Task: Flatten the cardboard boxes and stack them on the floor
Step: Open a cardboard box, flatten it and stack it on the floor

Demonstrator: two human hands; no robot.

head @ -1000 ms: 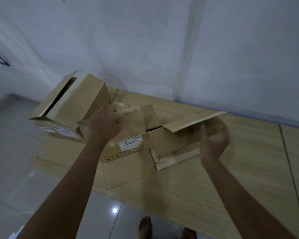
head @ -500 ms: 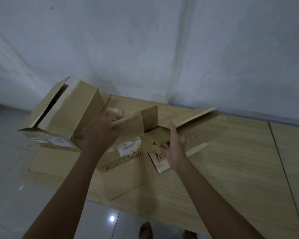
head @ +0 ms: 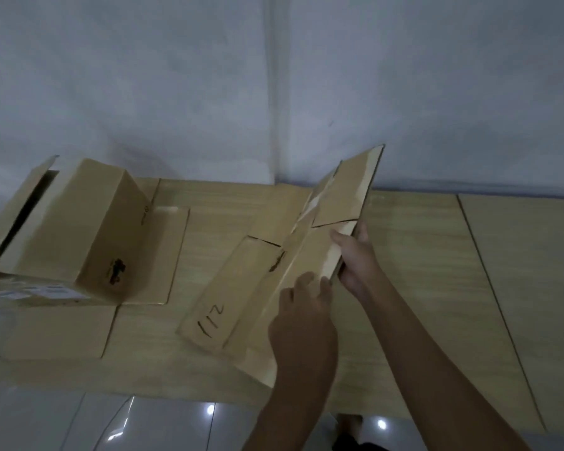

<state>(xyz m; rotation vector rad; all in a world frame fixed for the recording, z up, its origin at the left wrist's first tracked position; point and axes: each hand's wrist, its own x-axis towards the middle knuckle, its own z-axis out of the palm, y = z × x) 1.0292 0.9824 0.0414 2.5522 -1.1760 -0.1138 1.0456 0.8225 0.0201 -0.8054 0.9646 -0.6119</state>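
A collapsed cardboard box [head: 261, 288] marked "112" hangs tilted in front of me, its flaps spread and one flap [head: 349, 187] sticking up toward the wall. My left hand [head: 306, 307] grips its near edge from the front. My right hand [head: 355, 255] clasps the right edge, fingers wrapped over the board. A second box [head: 79, 222] stands at the left, still in box shape, with its flaps [head: 157, 255] splayed flat on the wooden sheet.
Wood-grain sheets [head: 420, 288] cover the floor along a white wall [head: 274, 76]. Glossy white tiles [head: 144, 424] lie nearer me, and my feet [head: 352, 431] show at the bottom edge. A seam [head: 495, 288] splits the sheets at the right.
The small box has been lifted away from the left box and pressed flat between both hands. It has swung to the right, and my left hand now holds its near edge.
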